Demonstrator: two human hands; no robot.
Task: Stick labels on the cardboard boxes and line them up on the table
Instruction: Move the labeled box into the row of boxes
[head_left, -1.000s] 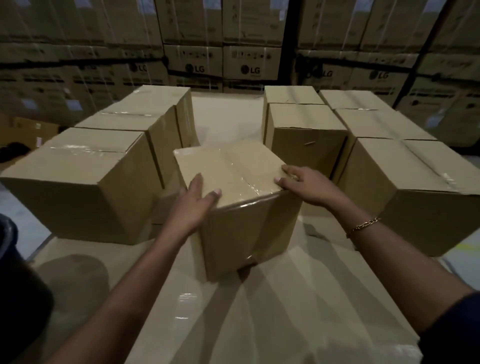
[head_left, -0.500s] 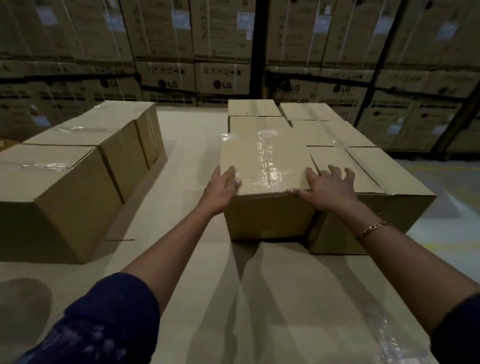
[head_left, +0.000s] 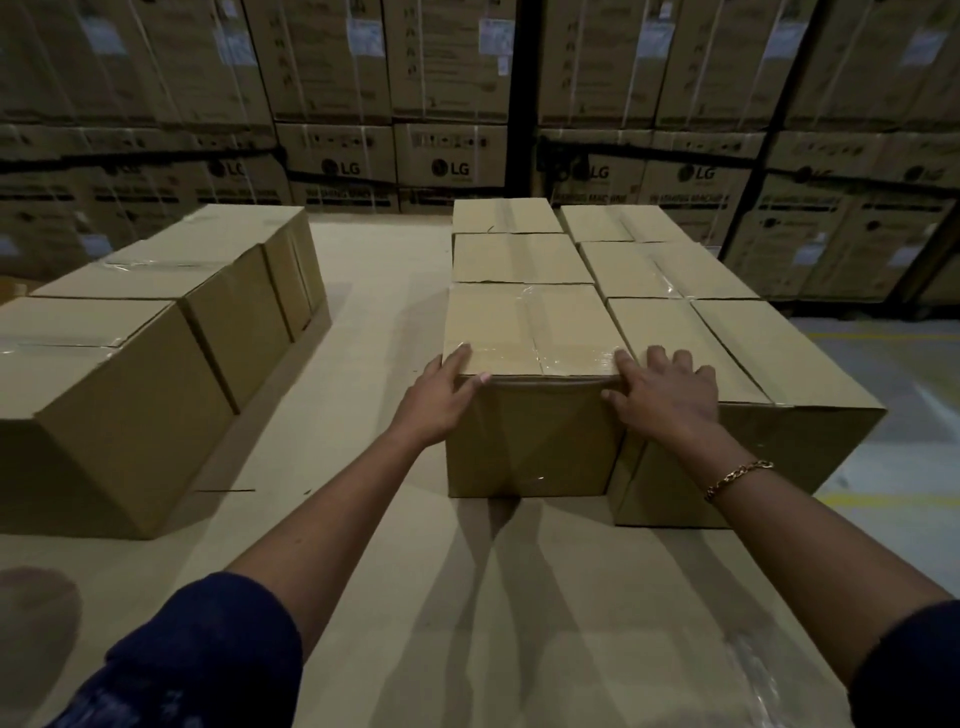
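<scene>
Cardboard, tape-sealed, the front box (head_left: 530, 338) sits at twelve o'clock on the table (head_left: 415, 597). The left hand (head_left: 444, 397) and right hand (head_left: 670, 397) press its near corners with fingers straight, gripping nothing, probably squaring it against its three-o'clock neighbour box (head_left: 753, 364); no label is discernible.

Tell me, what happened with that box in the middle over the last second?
The taped box was pushed away from the person and rightward, turned square, and now sits flush beside the right-hand boxes. The left hand and right hand stayed at its near top corners. The boxes on the left look unchanged.
</scene>
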